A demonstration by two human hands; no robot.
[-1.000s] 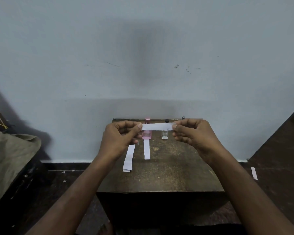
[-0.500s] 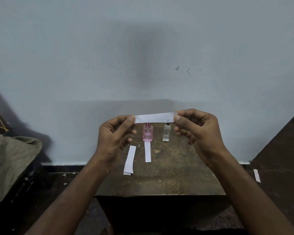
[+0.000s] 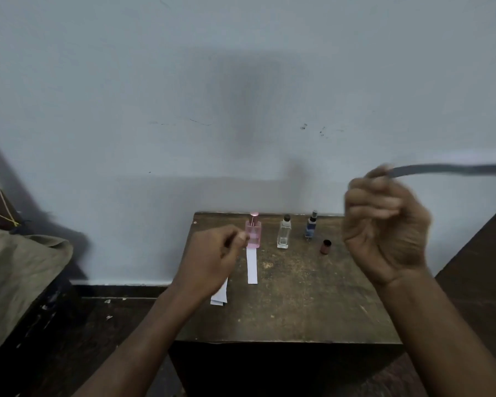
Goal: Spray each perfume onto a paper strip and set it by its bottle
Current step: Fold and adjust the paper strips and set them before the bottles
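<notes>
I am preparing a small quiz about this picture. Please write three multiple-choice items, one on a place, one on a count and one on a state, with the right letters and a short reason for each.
1. Where does the flat paper strip lie?
A. in front of the pink bottle
B. behind the blue bottle
C. on the floor

2. How many bottles stand on the table?
A. two
B. three
C. five

3. What is the right hand doing?
A. resting flat on the table
B. holding a raised strip
C. gripping the clear bottle

Answers: 1 A, the strip runs from the pink bottle's base toward the person. 2 B, pink, clear and blue. 3 B, its fingers pinch a blurred strip in the air.
</notes>
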